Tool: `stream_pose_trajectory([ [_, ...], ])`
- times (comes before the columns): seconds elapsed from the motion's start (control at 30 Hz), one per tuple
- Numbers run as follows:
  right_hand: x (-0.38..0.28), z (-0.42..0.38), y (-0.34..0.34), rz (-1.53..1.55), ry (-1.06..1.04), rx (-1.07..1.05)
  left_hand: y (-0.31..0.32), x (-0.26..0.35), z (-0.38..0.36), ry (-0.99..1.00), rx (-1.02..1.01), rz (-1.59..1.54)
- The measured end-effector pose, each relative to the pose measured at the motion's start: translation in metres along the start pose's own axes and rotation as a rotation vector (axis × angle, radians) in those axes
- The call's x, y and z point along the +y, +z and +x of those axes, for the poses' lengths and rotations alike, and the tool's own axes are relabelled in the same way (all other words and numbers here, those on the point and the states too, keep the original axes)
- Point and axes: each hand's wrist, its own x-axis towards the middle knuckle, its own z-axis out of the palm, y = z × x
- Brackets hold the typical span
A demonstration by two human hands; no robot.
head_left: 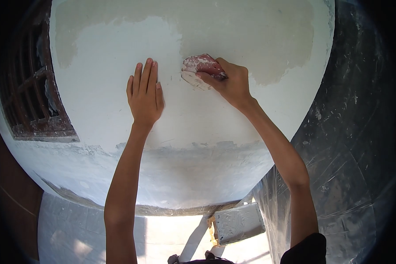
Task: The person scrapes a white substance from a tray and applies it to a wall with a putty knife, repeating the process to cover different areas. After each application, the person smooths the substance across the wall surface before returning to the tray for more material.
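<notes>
The right hand [231, 81] is pinching a red pad [204, 64] by its right end, thumb along the lower side and fingers curling over the top. The pad is resting against the wall [220, 119], right of the left hand [146, 94] and well in from the wall's right edge. White residue is coating it, and a pale layer is showing along its lower side. It is probably weighing little and flexing somewhat; the residue may be making it slippery, so the cleaner red end is offering the surer hold. The left hand is lying flat on the wall, fingers slightly spread, holding nothing. Above both hands, a beige patch [251, 35] is covering the wall's upper part.

Beyond the wall's bottom edge, a shallow rectangular container [242, 222] is sitting on the floor [171, 229], its upper face bearing streaky grey-white smears; how deep any contents are going, I cannot tell. Clear plastic sheeting [343, 224] is hanging past the wall's right edge, and a brown barred window [42, 127] is standing near its left edge.
</notes>
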Motion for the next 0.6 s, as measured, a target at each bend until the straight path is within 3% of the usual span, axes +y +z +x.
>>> stream_pose_trajectory([
  [0.03, 0.005, 0.004, -0.003, 0.003, -0.004, 0.002, 0.001, -0.001, 0.0, 0.008, 0.006, -0.003],
  [0.13, 0.028, 0.011, -0.014, -0.06, -0.056, 0.278, 0.002, -0.001, 0.001, 0.019, 0.007, 0.017],
  [0.23, 0.038, 0.003, -0.031, -0.069, 0.053, 0.376, 0.002, 0.0, 0.001, 0.023, 0.008, 0.023],
  [0.3, 0.036, -0.002, -0.04, -0.022, 0.238, 0.647, 0.001, -0.002, 0.003, 0.02, 0.017, 0.019],
  [0.33, 0.03, -0.004, -0.04, -0.024, 0.233, 0.647, 0.0, -0.001, 0.002, 0.012, 0.001, 0.024],
  [0.4, 0.016, -0.005, -0.036, 0.083, 0.335, 0.945, 0.001, 0.002, 0.002, 0.007, -0.004, 0.018],
  [0.43, 0.009, -0.004, -0.031, 0.275, 0.39, 1.009, 0.001, 0.003, 0.001, -0.003, 0.004, 0.019],
  [0.47, 0.0, -0.001, -0.023, 0.279, 0.38, 1.013, 0.002, 0.0, 0.001, -0.009, 0.011, 0.024],
  [0.53, -0.015, 0.002, -0.004, 0.501, 0.313, 0.657, 0.002, 0.0, 0.002, -0.01, 0.014, 0.02],
  [0.6, -0.011, 0.005, 0.014, 0.158, 0.135, 0.349, 0.001, 0.001, 0.001, -0.016, 0.005, 0.008],
])
